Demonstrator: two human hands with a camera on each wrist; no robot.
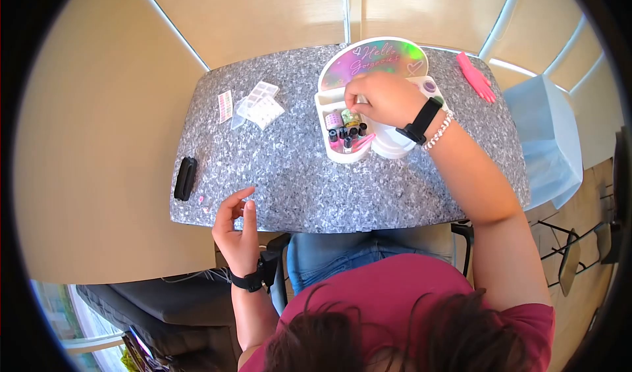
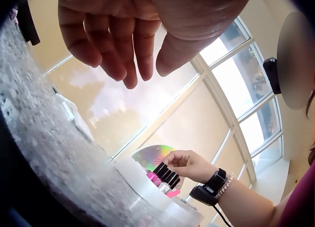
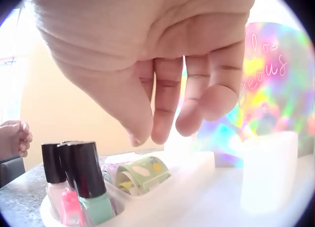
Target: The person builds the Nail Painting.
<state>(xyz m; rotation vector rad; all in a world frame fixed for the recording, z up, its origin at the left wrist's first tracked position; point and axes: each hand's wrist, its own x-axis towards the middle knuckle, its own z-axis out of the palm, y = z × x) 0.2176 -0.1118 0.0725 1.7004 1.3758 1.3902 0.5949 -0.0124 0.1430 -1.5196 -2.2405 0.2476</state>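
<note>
My right hand (image 1: 388, 102) hangs over the white vanity-shaped tray (image 1: 330, 149), fingers loosely bent and thumb tip near the forefinger, with nothing visible between them. Just below the fingertips sits a green patterned roll (image 3: 145, 175), and beside it a purple dotted roll (image 1: 334, 120). Several black-capped nail polish bottles (image 3: 83, 173) stand in the tray's front compartment, along with a pink tool (image 1: 363, 142). Near the table's front edge my left hand (image 1: 238, 230) is held in the air, its fingers relaxed and holding nothing.
Behind the tray rises a shiny rainbow panel (image 1: 375, 59) with lettering. Sticker sheets (image 1: 262, 110) and a narrow sheet (image 1: 225, 106) lie at the back left. A black case (image 1: 185, 178) is at the left edge, pink gloves (image 1: 475, 79) at the back right. A chair (image 1: 543, 141) stands right.
</note>
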